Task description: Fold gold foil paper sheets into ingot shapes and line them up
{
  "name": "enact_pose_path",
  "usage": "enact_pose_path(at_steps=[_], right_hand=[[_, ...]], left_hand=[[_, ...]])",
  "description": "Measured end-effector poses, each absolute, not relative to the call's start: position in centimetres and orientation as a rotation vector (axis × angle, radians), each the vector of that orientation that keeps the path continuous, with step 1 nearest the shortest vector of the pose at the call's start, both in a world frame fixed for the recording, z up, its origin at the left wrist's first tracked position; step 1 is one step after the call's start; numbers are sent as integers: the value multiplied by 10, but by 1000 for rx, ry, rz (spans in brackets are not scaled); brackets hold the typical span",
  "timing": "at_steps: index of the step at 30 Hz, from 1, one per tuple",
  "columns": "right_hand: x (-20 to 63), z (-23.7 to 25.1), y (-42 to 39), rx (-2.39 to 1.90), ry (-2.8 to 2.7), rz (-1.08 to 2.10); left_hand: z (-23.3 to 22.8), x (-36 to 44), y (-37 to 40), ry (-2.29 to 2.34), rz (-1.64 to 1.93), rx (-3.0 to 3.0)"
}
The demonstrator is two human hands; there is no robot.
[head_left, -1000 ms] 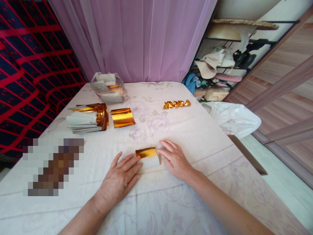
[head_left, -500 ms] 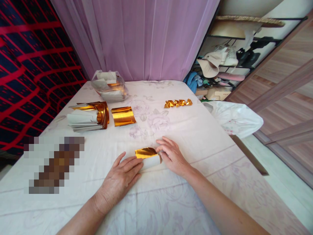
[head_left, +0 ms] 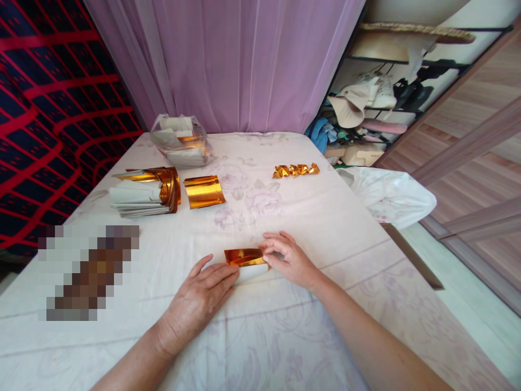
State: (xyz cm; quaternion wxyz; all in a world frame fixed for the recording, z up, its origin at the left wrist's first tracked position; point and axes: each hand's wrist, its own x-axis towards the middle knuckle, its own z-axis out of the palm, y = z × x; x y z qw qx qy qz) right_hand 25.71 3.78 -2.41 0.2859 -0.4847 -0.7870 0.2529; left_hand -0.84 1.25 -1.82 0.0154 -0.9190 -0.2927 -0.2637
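A sheet of gold foil paper (head_left: 245, 256), pale on its back, lies partly folded on the table in front of me. My left hand (head_left: 207, 287) rests flat with stretched fingers over its left end, the thumb apart. At the right end, my right hand (head_left: 288, 260) pinches the sheet's edge between thumb and forefinger, other fingers loosely bent. Beyond my hands lies a single gold sheet (head_left: 204, 192), slightly curled. Left of that sheet is a curved stack of foil sheets (head_left: 140, 198), their white backs showing. Farther right sit several folded gold foil pieces (head_left: 296, 170) in a row.
A clear plastic bag (head_left: 179, 142) of foil papers stands at the table's far left. The floral tablecloth (head_left: 260, 347) covers the table. A blurred-out patch (head_left: 91, 271) is at the left. Right of the table are a white bag (head_left: 394, 195) and shelves (head_left: 378, 108).
My right thumb and forefinger have closed on the sheet's right end, and its fold has shifted. My left hand stays nearly in place. The view has shifted slightly.
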Motion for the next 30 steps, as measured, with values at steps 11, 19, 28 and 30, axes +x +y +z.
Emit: enact_pose_path(at_steps=[11, 19, 28, 30], right_hand=[[253, -27, 40, -1292, -1831, 739], [246, -24, 36, -1299, -1509, 832], [225, 0, 11, -1142, -1790, 285], [219, 4, 5, -1072, -1872, 153]], left_hand=[[-13, -11, 7, -803, -813, -2889], [-10, -5, 4, -773, -811, -2954], [-9, -5, 3, -1178, -967, -3002], [-11, -5, 2, -1292, -1064, -2999]])
